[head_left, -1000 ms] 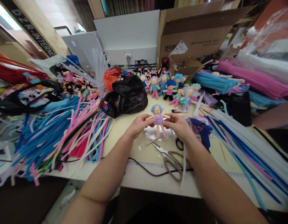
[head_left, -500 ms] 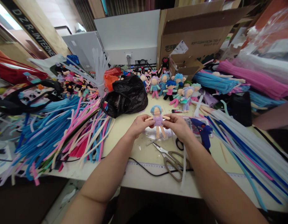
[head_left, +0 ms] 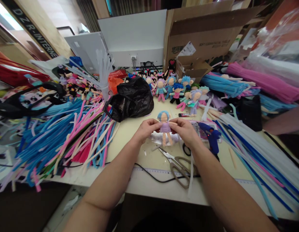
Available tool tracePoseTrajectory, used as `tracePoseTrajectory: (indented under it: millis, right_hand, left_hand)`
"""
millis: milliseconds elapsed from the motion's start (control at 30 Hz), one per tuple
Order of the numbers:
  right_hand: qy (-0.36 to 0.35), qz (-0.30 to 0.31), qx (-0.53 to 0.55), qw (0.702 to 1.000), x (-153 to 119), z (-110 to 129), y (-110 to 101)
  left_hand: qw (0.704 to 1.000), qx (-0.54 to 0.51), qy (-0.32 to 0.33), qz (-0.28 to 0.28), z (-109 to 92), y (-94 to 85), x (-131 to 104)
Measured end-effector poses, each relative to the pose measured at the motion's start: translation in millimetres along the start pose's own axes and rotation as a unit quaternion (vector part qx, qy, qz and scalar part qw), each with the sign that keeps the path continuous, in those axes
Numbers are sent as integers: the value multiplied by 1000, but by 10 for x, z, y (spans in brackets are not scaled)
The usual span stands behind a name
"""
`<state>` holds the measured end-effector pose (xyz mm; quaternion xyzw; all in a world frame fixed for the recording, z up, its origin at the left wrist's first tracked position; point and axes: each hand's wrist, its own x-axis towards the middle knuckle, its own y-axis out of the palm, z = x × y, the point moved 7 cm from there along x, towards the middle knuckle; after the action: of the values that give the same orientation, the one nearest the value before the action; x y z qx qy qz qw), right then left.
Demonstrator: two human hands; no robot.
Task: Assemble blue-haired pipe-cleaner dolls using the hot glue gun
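Between my two hands is a small doll [head_left: 165, 126] with blue hair, a purple top and beige arms and legs, held upright over the table. My left hand [head_left: 149, 129] is closed on its arm at the left side. With thumb and fingers, my right hand [head_left: 184, 129] pinches the arm at the other side. Scissors [head_left: 174, 161] with beige handles lie on the table just below the doll, blades pointing up and left. To the right of my right hand rests a blue glue gun [head_left: 212, 138]. A black ring, perhaps a tape roll [head_left: 186, 149], is partly hidden by my right wrist.
Several finished dolls [head_left: 177, 91] stand at the back beside a black plastic bag [head_left: 133, 100]. Piles of fuzzy stems [head_left: 50, 138] cover the left, with white and blue stems [head_left: 258, 154] on the right. A black cable [head_left: 154, 178] crosses the table's front. Behind stands a cardboard box [head_left: 202, 38].
The doll has shifted slightly down and to the right, and its arms are now more covered by my fingers. Both hands still grip it.
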<state>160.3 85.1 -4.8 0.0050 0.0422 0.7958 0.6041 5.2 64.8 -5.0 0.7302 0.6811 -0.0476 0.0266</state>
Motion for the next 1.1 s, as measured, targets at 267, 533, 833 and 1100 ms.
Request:
tracePoseTrajectory:
  millis: [267, 533, 833, 1100]
  right_hand:
    - [107, 43, 181, 977, 14, -210, 39]
    - [113, 57, 198, 972, -3, -230, 97]
    - [-2, -1, 55, 998, 1, -34, 34]
    - [-70, 11, 14, 997, -82, 180, 48]
  left_hand:
    - [994, -99, 31, 32, -56, 55, -7]
    - [995, -70, 55, 32, -131, 81, -41]
    - [997, -77, -4, 19, -5, 41, 0]
    - [982, -175, -44, 57, 60, 26, 14]
